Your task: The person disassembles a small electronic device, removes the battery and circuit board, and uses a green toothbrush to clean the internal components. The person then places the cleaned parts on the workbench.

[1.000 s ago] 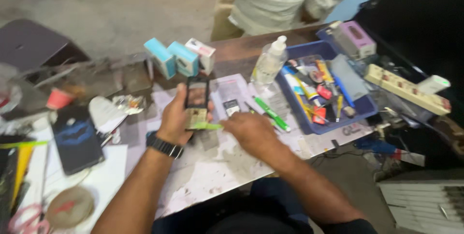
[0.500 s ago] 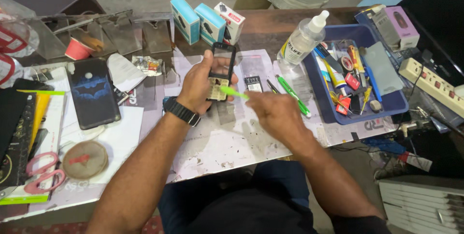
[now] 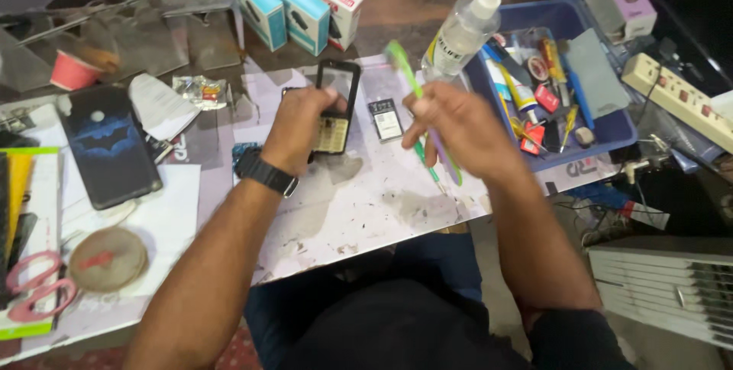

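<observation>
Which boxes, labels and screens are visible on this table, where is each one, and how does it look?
Two light blue boxes: table's far edge, upright, side by side.
White and red box: right of them.
Purple and white box: far right, behind the blue tray.
Clear bottle: beside the tray, white nozzle, pale label.
Keypad phone: left hand holds it, dark frame.

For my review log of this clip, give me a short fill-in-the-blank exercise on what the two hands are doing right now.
1. The left hand holds a small keypad ____ above the table.
2. The right hand grips a ____ toothbrush.
3. On the left wrist sits a black ____.
4. The blue tray of tools lies on the person's ____ side.

Missing words: phone; green; watch; right
</observation>
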